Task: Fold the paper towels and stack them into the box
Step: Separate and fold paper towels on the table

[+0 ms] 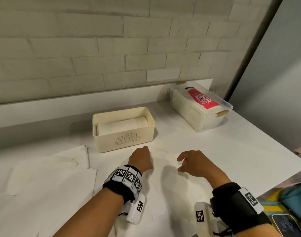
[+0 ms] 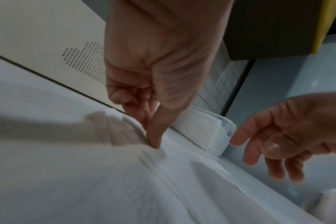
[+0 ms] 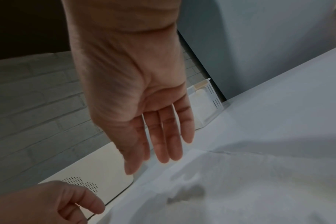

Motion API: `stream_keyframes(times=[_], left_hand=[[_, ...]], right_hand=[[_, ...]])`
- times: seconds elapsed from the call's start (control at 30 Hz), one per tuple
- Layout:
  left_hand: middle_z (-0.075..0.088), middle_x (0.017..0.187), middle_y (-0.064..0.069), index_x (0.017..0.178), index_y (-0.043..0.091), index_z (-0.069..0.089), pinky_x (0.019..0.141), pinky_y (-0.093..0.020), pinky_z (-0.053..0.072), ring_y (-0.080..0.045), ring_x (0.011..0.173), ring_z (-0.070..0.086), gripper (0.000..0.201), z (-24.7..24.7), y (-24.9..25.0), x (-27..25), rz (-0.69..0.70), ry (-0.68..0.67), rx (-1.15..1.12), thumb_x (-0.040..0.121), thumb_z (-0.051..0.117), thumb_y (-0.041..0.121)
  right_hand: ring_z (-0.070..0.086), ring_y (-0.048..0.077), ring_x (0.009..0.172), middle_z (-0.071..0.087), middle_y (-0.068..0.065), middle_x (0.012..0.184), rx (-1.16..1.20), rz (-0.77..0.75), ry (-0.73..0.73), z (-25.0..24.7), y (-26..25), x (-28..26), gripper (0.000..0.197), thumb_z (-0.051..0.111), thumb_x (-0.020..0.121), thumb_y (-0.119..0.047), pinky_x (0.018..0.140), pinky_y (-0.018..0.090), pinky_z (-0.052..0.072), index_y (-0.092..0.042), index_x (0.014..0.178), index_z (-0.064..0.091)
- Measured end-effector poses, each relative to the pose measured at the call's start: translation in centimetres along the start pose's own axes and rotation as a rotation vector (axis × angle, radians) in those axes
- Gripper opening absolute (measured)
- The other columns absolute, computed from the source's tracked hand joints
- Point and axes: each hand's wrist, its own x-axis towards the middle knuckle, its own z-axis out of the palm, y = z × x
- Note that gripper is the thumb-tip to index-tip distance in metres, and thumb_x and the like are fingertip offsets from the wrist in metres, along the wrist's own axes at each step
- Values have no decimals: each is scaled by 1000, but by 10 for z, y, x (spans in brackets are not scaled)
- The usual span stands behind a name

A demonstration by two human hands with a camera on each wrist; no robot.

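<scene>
A cream box (image 1: 124, 139) with a dotted cloud pattern stands at mid-table, with folded paper towels (image 1: 122, 124) inside it. Just in front of it a white paper towel (image 1: 163, 194) lies spread on the table. My left hand (image 1: 142, 156) is at the towel's far edge, close to the box. In the left wrist view this hand (image 2: 153, 144) pinches a raised ridge of the towel (image 2: 163, 189) between thumb and forefinger. My right hand (image 1: 182, 164) hovers over the towel's right part, holding nothing. In the right wrist view its fingers (image 3: 163, 144) are straight, above the towel (image 3: 240, 181).
Several unfolded paper towels (image 1: 48, 178) lie overlapping at the left. A clear lidded container (image 1: 219, 119) with a red-labelled pack stands at the back right. The table's right edge (image 1: 283, 159) runs diagonally, with a teal object and a dark device below it. A brick wall is behind.
</scene>
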Motion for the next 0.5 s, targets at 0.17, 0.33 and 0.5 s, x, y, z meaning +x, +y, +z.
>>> stream_keyframes(times=[0.17,0.33,0.5], left_hand=[[56,124,-11,119,8,56,94,-29,44,-26,118,52,43,1,-9,5,-61,-4,-66,78,67,20],[68,99,-11,91,7,68,79,-29,48,-27,102,60,23,1,-12,6,-89,11,-79,77,62,24],[65,109,-7,103,13,69,90,-33,48,-25,113,52,38,1,-16,7,-128,19,-62,76,69,40]], right_hand=[[56,14,106,61,-3,113,-19,-16,-18,2,-8,5,35,68,82,-32,92,28,46,-23,114,60],[57,16,106,57,-3,119,-22,-8,-48,10,-17,18,35,67,81,-31,93,28,46,-23,114,60],[53,15,112,55,-3,121,-24,4,-57,13,-26,31,34,66,81,-31,94,26,45,-24,114,60]])
